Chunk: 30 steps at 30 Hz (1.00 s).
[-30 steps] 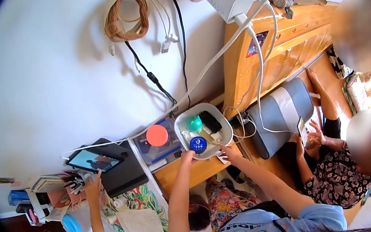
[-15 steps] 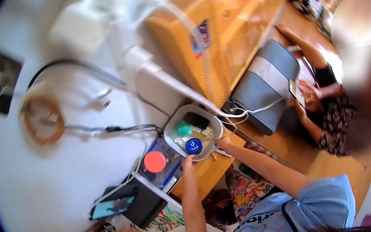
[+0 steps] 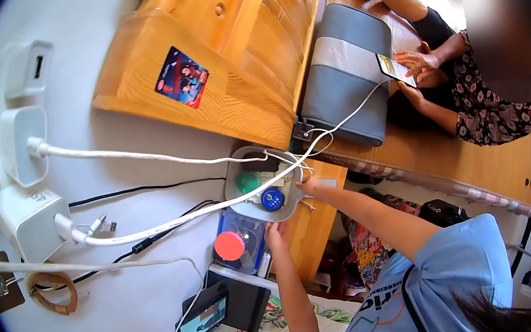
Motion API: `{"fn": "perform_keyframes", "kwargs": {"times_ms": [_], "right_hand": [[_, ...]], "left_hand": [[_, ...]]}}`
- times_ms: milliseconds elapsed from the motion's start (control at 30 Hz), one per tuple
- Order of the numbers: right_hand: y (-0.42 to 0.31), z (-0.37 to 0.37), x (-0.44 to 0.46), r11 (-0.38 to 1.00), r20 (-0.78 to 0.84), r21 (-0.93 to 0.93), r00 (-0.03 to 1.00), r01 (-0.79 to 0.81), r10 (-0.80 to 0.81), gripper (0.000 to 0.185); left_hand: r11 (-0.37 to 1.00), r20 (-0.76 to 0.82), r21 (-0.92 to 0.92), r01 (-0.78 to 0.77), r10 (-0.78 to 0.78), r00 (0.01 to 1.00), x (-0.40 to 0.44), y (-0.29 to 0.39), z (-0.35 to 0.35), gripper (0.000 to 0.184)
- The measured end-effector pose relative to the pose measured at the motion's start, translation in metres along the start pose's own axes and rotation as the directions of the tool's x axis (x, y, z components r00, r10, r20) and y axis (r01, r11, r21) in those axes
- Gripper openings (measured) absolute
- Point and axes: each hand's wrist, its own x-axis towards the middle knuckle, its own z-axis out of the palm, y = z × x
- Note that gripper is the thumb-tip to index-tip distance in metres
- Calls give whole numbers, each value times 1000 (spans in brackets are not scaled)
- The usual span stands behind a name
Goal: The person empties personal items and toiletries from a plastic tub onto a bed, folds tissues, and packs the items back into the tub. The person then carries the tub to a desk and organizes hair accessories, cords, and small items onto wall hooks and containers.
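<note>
A pale grey storage bin (image 3: 239, 210) sits at the middle of the view, against the wall end of a wooden surface. My left hand (image 3: 276, 234) grips its near rim, fingers closed, and my right hand (image 3: 310, 186) grips its right side. Inside lie a round blue-lidded container (image 3: 272, 198), a translucent green round item (image 3: 247, 182) and a dark object partly hidden by cables. White charging cables (image 3: 217, 211) cross in front of the bin. Beside it stands a clear blue-edged box (image 3: 245, 227) with a coral-pink round lid (image 3: 229, 246) on top.
White plug adapters (image 3: 37, 217) are on the wall at left. A wooden headboard (image 3: 195, 60) rises behind the bin. A grey case (image 3: 347, 78) lies on the bed boards, where another person holds a phone (image 3: 397, 71). A lit tablet (image 3: 204, 321) leans at lower left.
My view has shifted, bringing the wall adapters and cables closer and sharper. Both hands stay on the bin. A third hand at lower left has gone from view.
</note>
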Motion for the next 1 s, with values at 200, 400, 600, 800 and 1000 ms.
{"fn": "perform_keyframes", "kwargs": {"times_ms": [200, 400, 600, 800, 1000], "right_hand": [[-9, -6, -13, 996, 38, -77, 998, 52, -49, 41], [-8, 0, -30, 1000, -471, 14, 882, -4, 10, 39], [-24, -57, -39, 965, -344, 86, 916, 250, -206, 31], [-7, -83, -86, 875, -366, -50, 807, 481, -464, 29], [3, -106, -118, 600, -107, -42, 593, 799, -798, 22]], "left_hand": [[998, -98, 67, 9, -3, 995, -13, 2, 13, 24], [995, -124, 64, -77, 85, 989, -34, -13, 22, 25], [996, -93, 64, -66, 72, 993, -73, -35, 45, 34], [979, 17, 176, -102, 100, 995, -111, -29, 72, 33], [954, 120, 181, -238, 218, 968, -105, -15, 94, 40]]}}
